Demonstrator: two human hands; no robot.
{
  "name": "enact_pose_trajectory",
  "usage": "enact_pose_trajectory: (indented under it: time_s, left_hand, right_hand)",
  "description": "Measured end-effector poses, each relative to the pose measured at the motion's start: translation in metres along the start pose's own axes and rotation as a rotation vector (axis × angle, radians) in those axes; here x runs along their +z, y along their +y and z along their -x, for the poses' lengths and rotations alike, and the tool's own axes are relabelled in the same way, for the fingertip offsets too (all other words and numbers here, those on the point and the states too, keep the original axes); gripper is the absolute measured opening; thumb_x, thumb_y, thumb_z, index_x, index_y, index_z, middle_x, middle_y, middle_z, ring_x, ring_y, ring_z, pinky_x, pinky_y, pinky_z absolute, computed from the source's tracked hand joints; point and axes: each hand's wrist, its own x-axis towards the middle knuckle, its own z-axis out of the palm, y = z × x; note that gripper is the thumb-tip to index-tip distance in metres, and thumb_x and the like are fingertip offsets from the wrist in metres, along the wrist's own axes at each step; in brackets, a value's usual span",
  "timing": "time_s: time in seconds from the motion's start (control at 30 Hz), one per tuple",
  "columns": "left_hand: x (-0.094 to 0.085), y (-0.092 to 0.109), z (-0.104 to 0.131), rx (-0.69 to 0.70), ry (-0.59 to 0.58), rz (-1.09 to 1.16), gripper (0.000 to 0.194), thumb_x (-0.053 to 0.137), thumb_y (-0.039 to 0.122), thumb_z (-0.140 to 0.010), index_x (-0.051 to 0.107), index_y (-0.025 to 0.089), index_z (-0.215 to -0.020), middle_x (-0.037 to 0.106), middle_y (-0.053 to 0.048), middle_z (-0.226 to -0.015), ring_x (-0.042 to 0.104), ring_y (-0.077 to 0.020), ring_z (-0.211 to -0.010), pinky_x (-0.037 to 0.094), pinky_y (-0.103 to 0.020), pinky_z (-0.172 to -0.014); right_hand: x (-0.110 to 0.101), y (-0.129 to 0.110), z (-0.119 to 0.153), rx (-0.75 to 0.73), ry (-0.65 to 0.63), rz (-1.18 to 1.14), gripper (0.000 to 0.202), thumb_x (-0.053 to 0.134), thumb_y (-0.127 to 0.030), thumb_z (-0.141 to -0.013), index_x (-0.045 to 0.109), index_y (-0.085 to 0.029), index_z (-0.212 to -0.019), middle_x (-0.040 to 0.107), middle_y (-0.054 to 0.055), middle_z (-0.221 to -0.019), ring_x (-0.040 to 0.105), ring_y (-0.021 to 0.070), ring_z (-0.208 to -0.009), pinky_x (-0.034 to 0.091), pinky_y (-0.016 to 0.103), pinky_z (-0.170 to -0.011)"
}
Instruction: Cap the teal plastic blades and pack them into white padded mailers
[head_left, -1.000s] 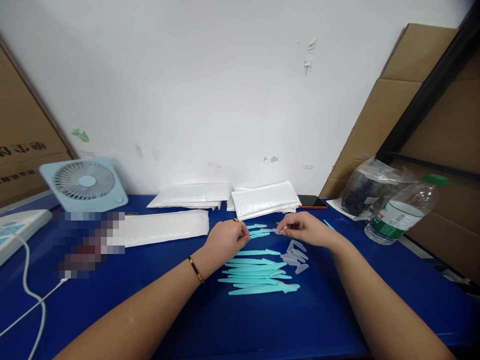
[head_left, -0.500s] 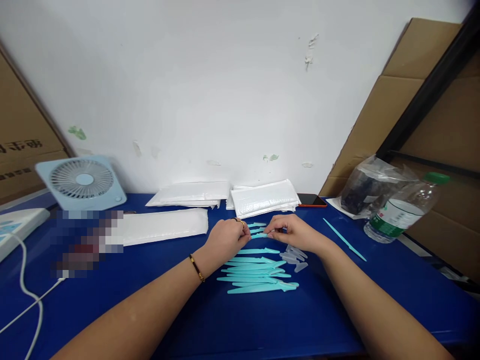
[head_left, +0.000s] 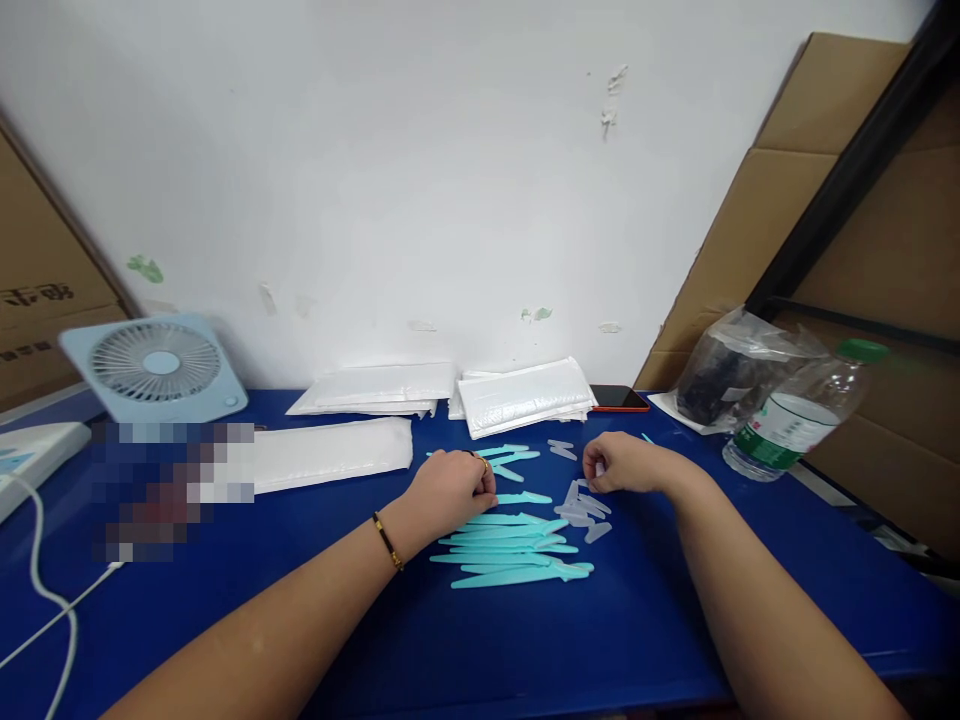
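My left hand [head_left: 454, 490] is closed with its fingertips at the handle end of a turquoise eyebrow razor [head_left: 525, 498] lying on the table. My right hand [head_left: 626, 463] is pinched, with a pale bit of a clear blade cover [head_left: 599, 468] showing between its fingers. Just below it, several loose translucent blade covers [head_left: 576, 510] lie in a small heap, and a few more covers [head_left: 561, 450] lie further back. Nearer me is a pile of turquoise eyebrow razors [head_left: 510, 545]. Several other razors [head_left: 514, 455] lie beyond my left hand, some crossing.
White padded mailers [head_left: 525, 395] are stacked against the wall, with another mailer [head_left: 330, 457] at left. A phone [head_left: 619, 398], a bagged dark item [head_left: 712, 375] and a water bottle [head_left: 787, 425] stand right. A blue fan [head_left: 157, 370] and white cable [head_left: 37, 560] are left.
My right hand has moved right, away from the far razors, to beside the clear covers. My left hand has come down slightly onto a nearer razor's end. The far razors now lie uncovered.
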Motion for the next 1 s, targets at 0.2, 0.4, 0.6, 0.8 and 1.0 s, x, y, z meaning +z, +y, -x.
enact_pose_trajectory:
  time_s: [0.2, 0.4, 0.6, 0.8, 1.0]
  left_hand:
    - [0.0, -0.006, -0.001, -0.088, 0.03, 0.198, 0.016, 0.051, 0.032, -0.077, 0.061, 0.02, -0.075, 0.063, 0.0, -0.07, 0.055, -0.0133, -0.064, 0.035, -0.023, -0.054]
    - [0.001, -0.017, -0.008, -0.144, 0.119, 0.522, 0.026, 0.051, 0.041, -0.076, 0.057, 0.016, -0.081, 0.057, 0.0, -0.069, 0.05, -0.0114, -0.061, 0.037, -0.021, -0.053]
    - [0.003, -0.017, -0.009, -0.144, 0.123, 0.581, 0.028, 0.053, 0.042, -0.074, 0.057, 0.015, -0.08, 0.055, 0.001, -0.067, 0.047, -0.0102, -0.059, 0.036, -0.021, -0.053]
    - [0.003, -0.017, -0.01, -0.154, 0.126, 0.566, 0.03, 0.053, 0.044, -0.074, 0.058, 0.015, -0.08, 0.056, 0.0, -0.068, 0.048, -0.0105, -0.06, 0.037, -0.021, -0.054]
    - [0.002, -0.017, -0.009, -0.147, 0.116, 0.601, 0.029, 0.053, 0.043, -0.075, 0.057, 0.015, -0.081, 0.054, 0.001, -0.066, 0.046, -0.0098, -0.058, 0.035, -0.021, -0.052]
  right_hand:
    - [0.0, -0.007, -0.006, -0.031, 0.255, -0.389, 0.016, 0.064, -0.024, -0.064, 0.062, -0.019, -0.078, 0.06, 0.0, -0.062, 0.056, 0.0136, -0.053, 0.042, 0.024, -0.048]
    - [0.004, -0.038, -0.011, -0.138, 0.58, -1.194, 0.032, 0.068, -0.039, -0.067, 0.054, -0.02, -0.088, 0.059, -0.001, -0.063, 0.062, 0.0145, -0.06, 0.049, 0.023, -0.053]
    - [0.02, -0.055, -0.016, -0.15, 0.548, -1.305, 0.028, 0.071, -0.036, -0.066, 0.053, -0.018, -0.078, 0.058, -0.001, -0.058, 0.058, 0.0118, -0.052, 0.042, 0.017, -0.042]
    - [0.022, -0.063, -0.015, -0.156, 0.504, -1.296, 0.031, 0.072, -0.038, -0.064, 0.052, -0.018, -0.076, 0.058, -0.002, -0.057, 0.058, 0.012, -0.05, 0.043, 0.02, -0.043]
    - [0.022, -0.065, -0.014, -0.171, 0.512, -1.294, 0.03, 0.072, -0.038, -0.064, 0.053, -0.018, -0.075, 0.058, -0.003, -0.053, 0.057, 0.0118, -0.048, 0.043, 0.02, -0.044]
